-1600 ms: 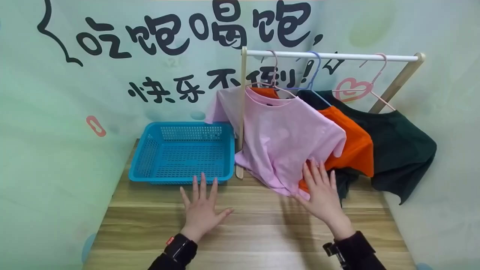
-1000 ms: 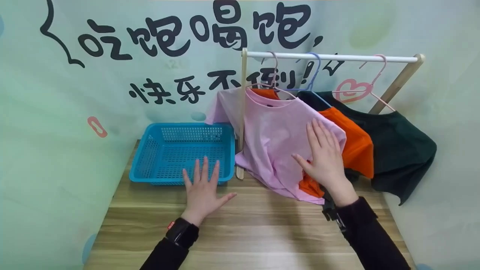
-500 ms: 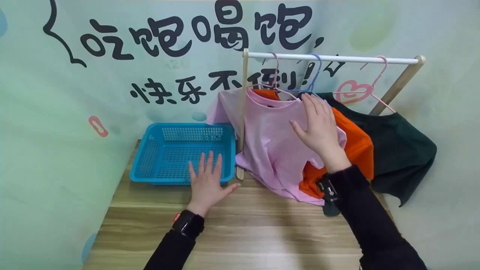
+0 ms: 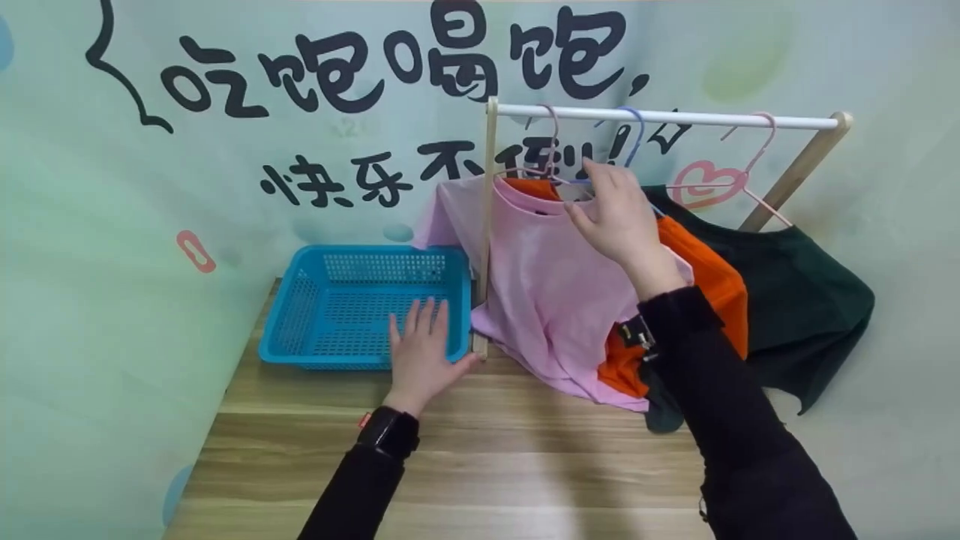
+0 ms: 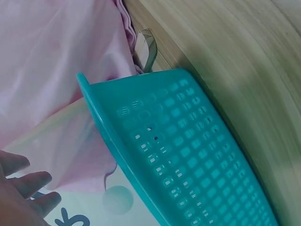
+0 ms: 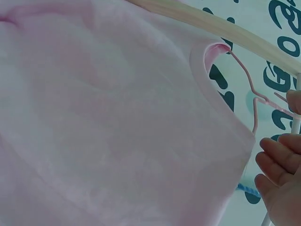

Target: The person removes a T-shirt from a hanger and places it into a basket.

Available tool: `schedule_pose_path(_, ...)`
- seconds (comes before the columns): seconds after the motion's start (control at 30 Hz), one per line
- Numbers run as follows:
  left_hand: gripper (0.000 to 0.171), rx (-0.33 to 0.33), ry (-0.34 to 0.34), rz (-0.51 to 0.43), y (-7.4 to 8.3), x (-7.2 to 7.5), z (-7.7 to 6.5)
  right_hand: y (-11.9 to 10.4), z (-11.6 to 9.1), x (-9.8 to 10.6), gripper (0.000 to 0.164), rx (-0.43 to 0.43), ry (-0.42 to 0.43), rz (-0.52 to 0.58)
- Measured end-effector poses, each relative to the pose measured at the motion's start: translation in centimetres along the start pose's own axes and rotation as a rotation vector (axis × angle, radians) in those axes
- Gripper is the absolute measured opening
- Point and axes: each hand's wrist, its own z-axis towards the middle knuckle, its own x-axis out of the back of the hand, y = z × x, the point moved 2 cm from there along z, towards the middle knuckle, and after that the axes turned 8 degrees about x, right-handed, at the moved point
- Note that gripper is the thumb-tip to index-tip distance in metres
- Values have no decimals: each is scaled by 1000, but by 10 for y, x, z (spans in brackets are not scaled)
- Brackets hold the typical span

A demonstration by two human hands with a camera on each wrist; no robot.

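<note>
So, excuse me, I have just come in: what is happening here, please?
A person is working at a small clothes rack. Their right hand is up near the neck of the pink shirt, close to its pink hanger; no firm grip shows. Their left hand is open near the blue basket, holding nothing. The pink shirt hangs in front, with the orange shirt and dark green shirt behind.

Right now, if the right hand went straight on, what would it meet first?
The right hand would probably meet the pink hanger in the pink shirt first, though depth is unclear.
</note>
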Motion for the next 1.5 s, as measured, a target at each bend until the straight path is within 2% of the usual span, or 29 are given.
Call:
schedule_pose_path(0.27,98,15,-31,-28,3,-5,8,-6,17,-10,65,-119,-120,76)
schedule_pose_path(0.57,98,20,-33,-70,11,-9,16,-15,27,-15,51,-195,-114,117)
schedule_pose_path(0.77,97,38,-34,-98,21,-5,26,-14,30,-10,38,-261,-68,113)
schedule_pose_path(0.97,96,0,28,-129,32,4,36,0,25,13,34,-344,11,53)
schedule_pose_path(1.13,96,-14,24,-150,37,8,38,16,14,29,34,-399,70,26)
schedule_pose_path(1.33,95,-16,32,-131,36,4,37,27,5,37,35,-363,187,6)
schedule_pose_path(1.5,95,-7,32,-144,35,3,36,26,-3,41,36,-318,227,7)
